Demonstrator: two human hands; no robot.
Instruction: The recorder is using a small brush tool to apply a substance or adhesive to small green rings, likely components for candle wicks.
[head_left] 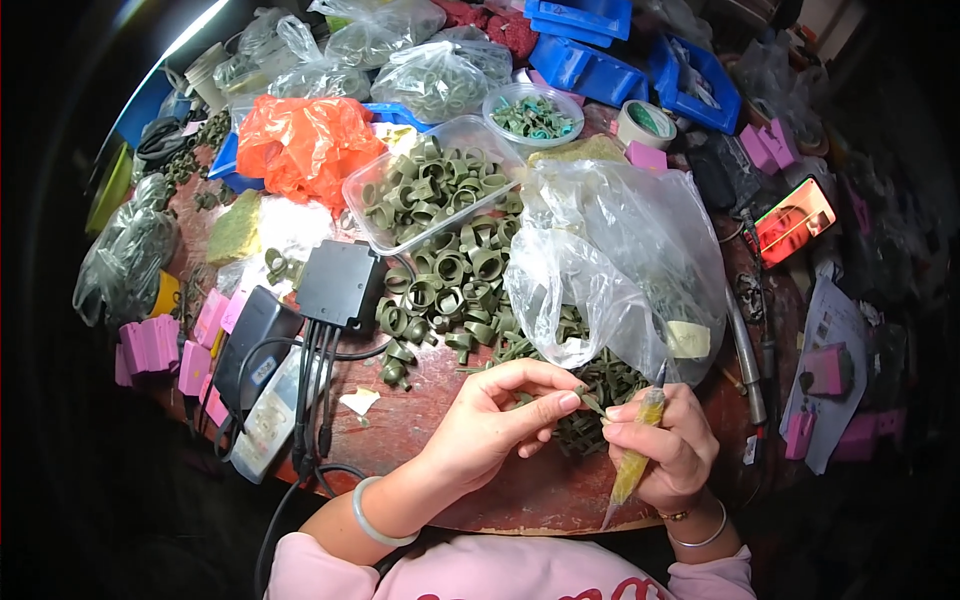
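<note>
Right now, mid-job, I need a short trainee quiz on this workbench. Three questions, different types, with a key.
1. Which hand grips the pointed, yellow-wrapped tool?
2. True or false: the crumpled orange plastic bag lies left of the clear plastic tub of olive-green rings.
3. Fill in the colour: the left hand pinches a small, slim ___ piece.

Key: 1. Right hand. 2. True. 3. Green.

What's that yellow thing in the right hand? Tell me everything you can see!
The yellow tool is long and slim, with a yellow, slightly see-through-looking middle. It narrows to a thin dark tip at the far end and a pale tip at the near end. The right hand grips it, hiding part. It slants, far end to the right. I can't tell what it's made of.
</note>
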